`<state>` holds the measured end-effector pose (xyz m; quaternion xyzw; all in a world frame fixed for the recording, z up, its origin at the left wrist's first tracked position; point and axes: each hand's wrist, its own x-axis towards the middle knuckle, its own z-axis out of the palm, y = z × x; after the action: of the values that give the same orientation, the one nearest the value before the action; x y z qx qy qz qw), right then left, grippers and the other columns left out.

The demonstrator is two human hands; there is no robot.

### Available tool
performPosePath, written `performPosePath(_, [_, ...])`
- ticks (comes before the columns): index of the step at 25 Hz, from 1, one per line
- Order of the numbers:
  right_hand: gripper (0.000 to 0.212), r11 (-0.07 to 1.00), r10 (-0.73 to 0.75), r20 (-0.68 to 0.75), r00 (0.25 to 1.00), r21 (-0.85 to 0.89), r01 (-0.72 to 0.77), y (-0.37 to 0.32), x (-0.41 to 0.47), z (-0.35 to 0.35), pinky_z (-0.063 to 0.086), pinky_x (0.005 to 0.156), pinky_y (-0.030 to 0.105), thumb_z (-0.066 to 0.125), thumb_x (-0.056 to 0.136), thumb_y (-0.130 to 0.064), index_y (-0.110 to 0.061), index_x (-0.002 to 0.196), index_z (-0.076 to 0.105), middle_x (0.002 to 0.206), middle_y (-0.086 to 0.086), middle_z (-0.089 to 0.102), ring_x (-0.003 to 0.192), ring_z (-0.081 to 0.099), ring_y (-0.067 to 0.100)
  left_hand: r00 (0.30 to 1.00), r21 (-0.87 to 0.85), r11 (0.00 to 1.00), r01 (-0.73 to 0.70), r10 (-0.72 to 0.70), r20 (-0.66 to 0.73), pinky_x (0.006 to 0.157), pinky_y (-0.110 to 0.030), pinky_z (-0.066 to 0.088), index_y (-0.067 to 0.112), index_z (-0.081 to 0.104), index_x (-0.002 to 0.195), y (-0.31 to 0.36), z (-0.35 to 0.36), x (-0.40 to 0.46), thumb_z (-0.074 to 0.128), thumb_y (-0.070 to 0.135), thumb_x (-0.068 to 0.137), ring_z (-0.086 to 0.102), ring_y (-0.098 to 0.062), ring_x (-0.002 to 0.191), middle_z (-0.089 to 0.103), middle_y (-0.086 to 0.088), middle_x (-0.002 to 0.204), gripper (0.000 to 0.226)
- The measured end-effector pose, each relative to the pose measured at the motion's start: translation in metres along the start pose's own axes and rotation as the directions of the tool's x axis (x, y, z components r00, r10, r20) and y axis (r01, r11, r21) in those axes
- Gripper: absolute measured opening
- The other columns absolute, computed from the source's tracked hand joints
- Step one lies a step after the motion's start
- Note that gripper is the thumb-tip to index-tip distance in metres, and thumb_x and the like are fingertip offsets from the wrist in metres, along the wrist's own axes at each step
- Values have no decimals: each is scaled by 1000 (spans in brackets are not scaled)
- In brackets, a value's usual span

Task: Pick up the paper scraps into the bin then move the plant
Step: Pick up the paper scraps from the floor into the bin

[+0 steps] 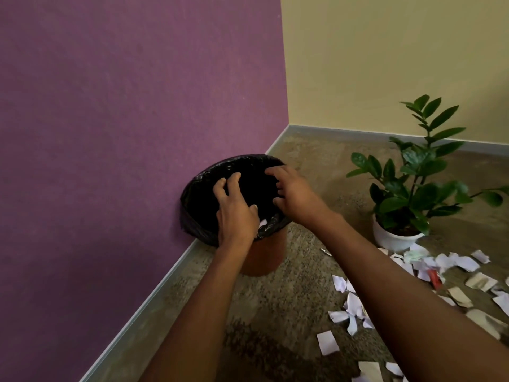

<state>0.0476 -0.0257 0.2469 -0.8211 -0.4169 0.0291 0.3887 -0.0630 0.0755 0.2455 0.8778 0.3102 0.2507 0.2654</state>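
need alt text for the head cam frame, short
Both hands, the left hand and the right hand, hover with loosely spread fingers over a black-lined bin standing against a purple wall. To the right, a potted plant stands on the floor with torn paper scraps scattered in front of it.

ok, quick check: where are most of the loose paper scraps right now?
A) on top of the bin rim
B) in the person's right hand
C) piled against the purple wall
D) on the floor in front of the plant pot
D: the paper scraps lie spread over the floor just in front of the white plant pot, while both hands are over the bin.
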Motion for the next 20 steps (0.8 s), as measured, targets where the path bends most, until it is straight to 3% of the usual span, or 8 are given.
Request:
performPosePath(3, [68,999,-4,-45,999,35,5,3,-5,-9,49,98,42,63,74,6,-13,137,47,136,8,46,113,55,25,999,-5,999,-40,40,13,87,-45,56,29,29,146,8,3,-4,72,10,84,67,-28,94,19,-2,153,77])
performPosePath(6, [63,999,-5,-99,995,32,8,9,-13,-25,51,95,40,62,76,6,-13,135,49,130,10,50,108,58,27,990,-18,990,-143,143,0,82,-39,58,27,31,145,26,10,-11,71,12,85,66,-24,88,26,-1,146,74])
performPosePath(8, [59,999,-2,-135,991,37,7,16,-20,-36,52,92,38,61,78,5,-13,133,50,129,10,51,109,58,26,972,-42,971,-236,235,-25,76,-36,58,26,36,141,40,18,-20,69,14,86,65,-21,83,34,-1,136,66])
performPosePath(11, [54,999,32,-190,981,9,-31,38,-33,-51,54,81,30,64,81,3,-16,130,53,129,7,54,102,62,20,927,-90,923,-375,376,-7,72,-42,56,25,47,125,58,41,-40,68,17,85,65,-24,84,43,-1,117,45])
performPosePath(14, [49,992,103,-192,976,-47,-114,70,-53,-58,50,76,29,65,80,0,-16,126,55,125,8,55,94,63,20,878,-68,902,-426,430,210,77,-45,53,22,49,119,55,77,-61,66,22,85,61,-31,95,47,-5,115,38])
performPosePath(16, [50,972,192,-143,971,-111,-209,96,-74,-52,50,82,33,65,78,-3,-15,126,56,123,11,56,95,62,27,830,1,909,-416,379,410,80,-45,50,21,46,125,37,105,-81,65,25,85,58,-36,103,43,-8,122,44])
performPosePath(18, [56,919,323,-15,946,-233,-317,123,-104,-36,49,91,36,70,77,-10,-16,129,52,127,13,53,107,58,32,752,60,913,-405,295,589,78,-42,49,21,42,129,11,130,-106,66,26,82,57,-40,104,38,-10,127,54])
performPosePath(20, [71,852,470,135,872,-331,-407,147,-143,-13,46,96,37,77,72,-17,-17,135,45,136,14,45,118,54,34,643,93,916,-389,198,740,84,-41,49,20,39,135,-18,151,-131,74,31,78,57,-39,109,33,-12,135,68])
